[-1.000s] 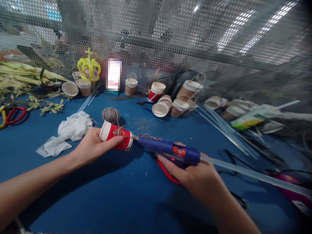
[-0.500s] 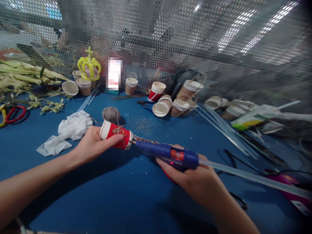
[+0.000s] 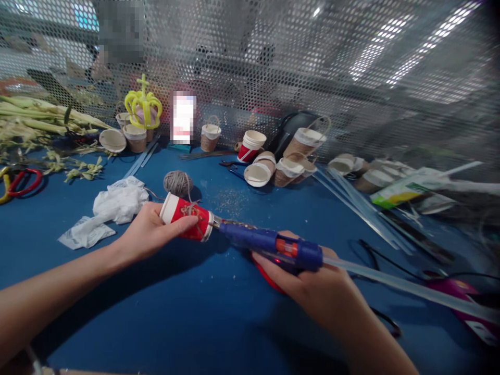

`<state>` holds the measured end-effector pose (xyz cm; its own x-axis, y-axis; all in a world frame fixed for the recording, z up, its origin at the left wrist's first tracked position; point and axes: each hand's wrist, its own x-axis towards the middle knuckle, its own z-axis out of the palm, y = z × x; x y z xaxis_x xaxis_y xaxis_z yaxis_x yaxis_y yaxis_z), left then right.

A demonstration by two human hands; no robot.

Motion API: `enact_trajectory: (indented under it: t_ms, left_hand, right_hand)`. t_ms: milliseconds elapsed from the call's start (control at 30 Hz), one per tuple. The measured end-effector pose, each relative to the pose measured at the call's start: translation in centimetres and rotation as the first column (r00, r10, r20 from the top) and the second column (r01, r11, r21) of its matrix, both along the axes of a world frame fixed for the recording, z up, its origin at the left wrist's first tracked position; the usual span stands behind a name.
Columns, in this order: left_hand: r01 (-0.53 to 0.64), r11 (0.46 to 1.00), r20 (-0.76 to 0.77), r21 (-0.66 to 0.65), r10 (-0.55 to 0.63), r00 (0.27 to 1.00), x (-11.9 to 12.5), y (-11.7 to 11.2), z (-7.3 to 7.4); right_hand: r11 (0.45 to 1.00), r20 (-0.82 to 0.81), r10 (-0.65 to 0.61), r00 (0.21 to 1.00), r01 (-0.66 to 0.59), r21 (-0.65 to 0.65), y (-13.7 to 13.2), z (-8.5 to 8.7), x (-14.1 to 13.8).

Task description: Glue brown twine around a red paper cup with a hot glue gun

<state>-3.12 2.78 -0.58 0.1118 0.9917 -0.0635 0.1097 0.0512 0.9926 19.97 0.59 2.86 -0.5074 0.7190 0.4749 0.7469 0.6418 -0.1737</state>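
Note:
My left hand (image 3: 150, 232) is wrapped round a small red paper cup (image 3: 186, 217) lying on its side, its white rim pointing left and a bit of twine stuck on its wall. My right hand (image 3: 312, 284) grips a blue glue gun (image 3: 269, 241) with a clear glue stick (image 3: 398, 284) trailing out of its back. The gun's metal nozzle touches the cup's base end. A ball of grey twine (image 3: 177, 183) sits just behind the cup on the blue table (image 3: 203, 312).
Crumpled white plastic (image 3: 117, 200) lies left of the cup. Twine-wrapped cups (image 3: 281, 169), a red-and-white cup (image 3: 250, 146) and a yellow crown (image 3: 142, 108) stand along the perforated metal screen (image 3: 273, 62). Clear glue sticks (image 3: 351, 200) lie at right, green stalks (image 3: 35, 122) and red scissors (image 3: 23, 182) at left.
The glue gun dipped slightly and then shifted back right, its nozzle staying at the cup's base. My left hand and the cup have barely moved.

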Motion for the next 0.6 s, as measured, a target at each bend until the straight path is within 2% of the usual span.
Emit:
enact_trajectory:
  t_ms: [100, 233, 600]
  left_hand:
    - [-0.014, 0.999, 0.032, -0.035, 0.015, 0.999, 0.0, 0.07, -0.02]
    - [-0.028, 0.996, 0.079, -0.081, 0.034, 0.996, -0.07, 0.23, -0.02]
    - [0.001, 0.994, 0.097, -0.109, 0.01, 0.995, -0.25, 0.35, -0.33]
  right_hand:
    - [0.999, 0.017, 0.029, 0.999, -0.03, 0.045, -0.12, 0.12, -0.16]
    - [0.991, 0.062, 0.005, 0.998, -0.013, 0.131, -0.29, -0.11, -0.08]
    - [0.996, 0.056, -0.014, 0.998, 0.01, 0.084, -0.18, 0.17, -0.24]
